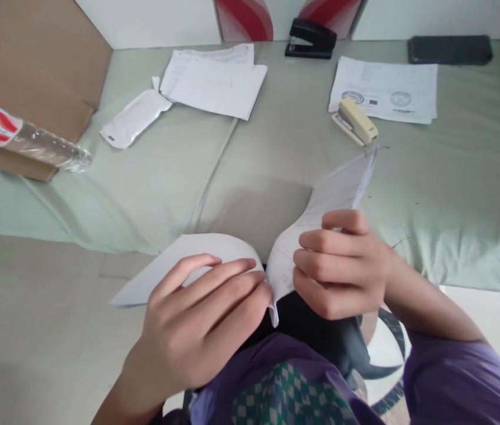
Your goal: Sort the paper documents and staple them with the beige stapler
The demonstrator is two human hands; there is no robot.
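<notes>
A stapled-looking stack of white paper sheets (303, 227) is spread apart over my lap, its two halves curving up from a narrow fold at the bottom. My left hand (208, 319) lies over the left half, with its fingers closed on the paper close to the fold. The right half is gripped in my right hand (340, 268), whose fingers are curled around the sheets. Both thumbs are hidden behind the paper. Faint print shows on the right half. Beyond its upper corner, a cream stapler (356, 121) rests on the cloth.
On the green cloth (267, 153) lie printed papers (391, 85), a black stapler (310, 38), a dark flat case (450, 49), more white sheets (216, 82) and a white packet (134, 118). A plastic bottle (28, 139) leans by a cardboard box (32, 53) at left.
</notes>
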